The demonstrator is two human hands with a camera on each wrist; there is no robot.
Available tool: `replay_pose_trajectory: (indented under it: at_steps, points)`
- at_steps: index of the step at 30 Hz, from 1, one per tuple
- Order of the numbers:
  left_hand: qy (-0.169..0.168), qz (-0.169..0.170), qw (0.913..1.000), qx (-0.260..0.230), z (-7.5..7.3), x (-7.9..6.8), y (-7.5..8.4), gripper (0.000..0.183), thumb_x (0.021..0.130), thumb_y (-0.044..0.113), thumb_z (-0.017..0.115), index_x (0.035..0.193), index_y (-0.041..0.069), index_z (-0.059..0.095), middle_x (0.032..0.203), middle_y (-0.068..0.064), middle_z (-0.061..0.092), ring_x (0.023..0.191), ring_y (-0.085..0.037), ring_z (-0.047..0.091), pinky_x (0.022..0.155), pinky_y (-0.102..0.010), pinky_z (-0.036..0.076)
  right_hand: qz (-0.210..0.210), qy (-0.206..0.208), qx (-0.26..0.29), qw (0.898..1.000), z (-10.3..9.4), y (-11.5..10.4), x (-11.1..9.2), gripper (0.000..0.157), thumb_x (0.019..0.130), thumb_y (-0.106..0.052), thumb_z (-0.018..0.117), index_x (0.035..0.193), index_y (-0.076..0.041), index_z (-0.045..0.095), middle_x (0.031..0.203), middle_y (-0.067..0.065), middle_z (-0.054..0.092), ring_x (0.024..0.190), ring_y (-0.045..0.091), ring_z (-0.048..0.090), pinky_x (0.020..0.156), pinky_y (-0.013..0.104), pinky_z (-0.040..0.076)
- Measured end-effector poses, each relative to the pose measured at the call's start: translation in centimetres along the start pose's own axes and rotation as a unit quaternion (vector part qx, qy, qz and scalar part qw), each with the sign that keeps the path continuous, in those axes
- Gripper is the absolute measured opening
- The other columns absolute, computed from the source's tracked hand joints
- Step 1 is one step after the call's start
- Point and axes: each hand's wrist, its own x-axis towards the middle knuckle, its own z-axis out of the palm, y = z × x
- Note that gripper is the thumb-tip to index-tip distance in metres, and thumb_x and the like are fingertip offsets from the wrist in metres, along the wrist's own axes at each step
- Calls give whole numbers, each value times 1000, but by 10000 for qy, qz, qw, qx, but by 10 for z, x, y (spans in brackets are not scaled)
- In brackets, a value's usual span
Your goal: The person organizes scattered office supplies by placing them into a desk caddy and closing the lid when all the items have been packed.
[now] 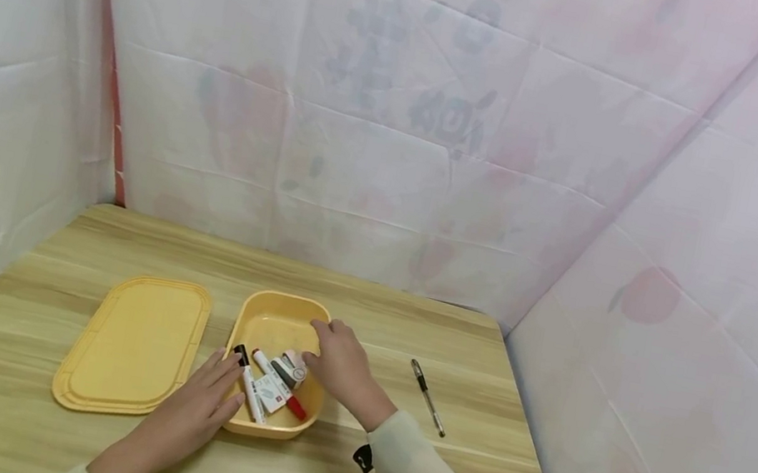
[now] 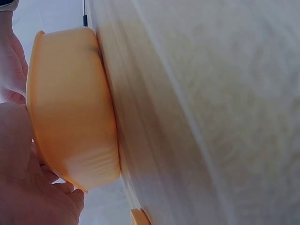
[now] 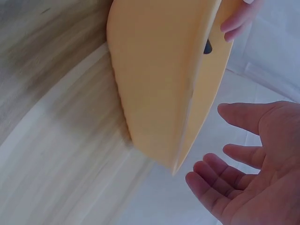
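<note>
A yellow plastic box (image 1: 279,327) stands on the table. Inside lie a black-capped white marker (image 1: 254,394), a red-capped marker (image 1: 294,405), a small white printed packet (image 1: 270,392) and a small grey-and-white item (image 1: 289,371) whose kind is unclear. My left hand (image 1: 187,410) rests over the box's left rim, fingers extended near the black cap. The right hand (image 1: 344,364) hovers at the right rim, beside the grey-and-white item. In the right wrist view its fingers (image 3: 241,115) are spread and relaxed, holding nothing, apart from the box wall.
Left of the box lies a flat yellow lid (image 1: 135,346). On the right are a black-and-clear pen (image 1: 428,397) and, by the right sleeve, a black binder clip (image 1: 363,459). Pale printed sheets (image 1: 380,144) hang around the wooden table (image 1: 12,417).
</note>
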Motion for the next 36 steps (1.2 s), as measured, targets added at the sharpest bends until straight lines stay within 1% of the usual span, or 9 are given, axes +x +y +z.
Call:
replay_pose_trajectory:
  at_steps: [2,5,9,17,25,32,36]
  points:
    - [7,5,10000,14,0,0,0,54,107,34,50,146,-2,49,161,-17,36,151,-43,24,119,-61,28,81,16,-28,10000,-1,4,0,55,91,-32,77,139,-11,59,116,9,64,99,22,62,74,32,57]
    - [7,10,10000,38,0,0,0,54,107,34,49,146,-3,49,160,-18,36,151,-43,24,118,-61,29,248,-18,100,9996,-4,8,-1,54,91,-31,77,138,-12,59,117,9,63,103,23,61,73,34,57]
    - [5,5,10000,20,-2,1,-2,53,107,34,49,146,-3,50,160,-18,36,151,-44,24,118,-62,29,469,-99,286,9984,-6,12,-2,53,92,-30,76,139,-12,60,122,10,61,108,25,60,76,36,57]
    - [-85,-109,9999,-38,-3,1,-3,54,107,34,49,147,-2,49,161,-17,35,152,-43,23,119,-62,28,706,-90,462,9964,-4,27,-3,54,93,-30,74,141,-10,58,128,14,59,114,29,59,79,41,58]
    - [-57,-116,9999,-20,-5,1,-4,53,107,34,49,147,-1,49,161,-18,35,152,-44,23,117,-63,29,932,41,441,9947,-4,52,-4,55,94,-29,73,141,-6,57,126,17,59,110,31,60,83,44,57]
    - [-89,-108,9999,-12,-5,0,-5,53,107,34,48,147,-1,49,161,-18,35,152,-44,22,118,-63,28,1307,-130,552,9898,2,73,-4,56,95,-26,72,143,-6,54,127,18,57,112,33,57,83,46,56]
    - [-72,-86,9999,-8,-6,0,-5,53,107,34,48,147,-2,49,161,-18,36,152,-43,23,118,-63,29,1413,-140,561,9883,4,81,-5,55,93,-24,74,141,-4,55,123,18,57,107,33,58,81,46,55]
